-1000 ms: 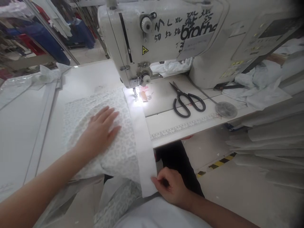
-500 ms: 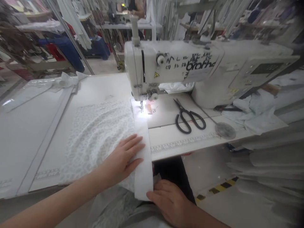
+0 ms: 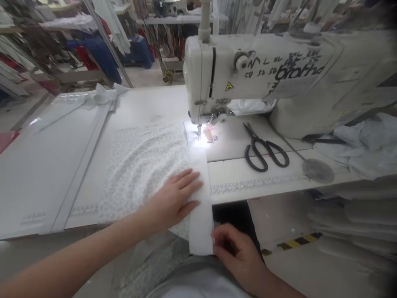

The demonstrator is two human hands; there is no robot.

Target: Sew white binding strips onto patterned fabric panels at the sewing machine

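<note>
My left hand (image 3: pixel 178 198) lies flat with fingers stretched out, pressing on white patterned lace fabric (image 3: pixel 133 165) and the plain white fabric strip (image 3: pixel 200 223) along its right side. The strip runs from under the sewing machine's presser foot (image 3: pixel 199 131) toward me and hangs over the table's front edge. My right hand (image 3: pixel 237 254) is at its lower right edge, thumb and fingers pinched on the strip. The lit needle area belongs to a white sewing machine (image 3: pixel 198 82). Black-handled scissors (image 3: pixel 263 149) lie right of the needle.
A printed ruler (image 3: pixel 248 184) runs along the table's front edge. A round grey object (image 3: pixel 318 170) lies at the right, with crumpled white cloth (image 3: pixel 369 142) beyond it. A long pale strip (image 3: pixel 83 165) crosses the table at left. Other workstations stand behind.
The view has shifted, so the machine and table sit farther right. My right thumb and fingers have drawn into a pinch on the strip's edge; my left hand stays flat on the fabric.
</note>
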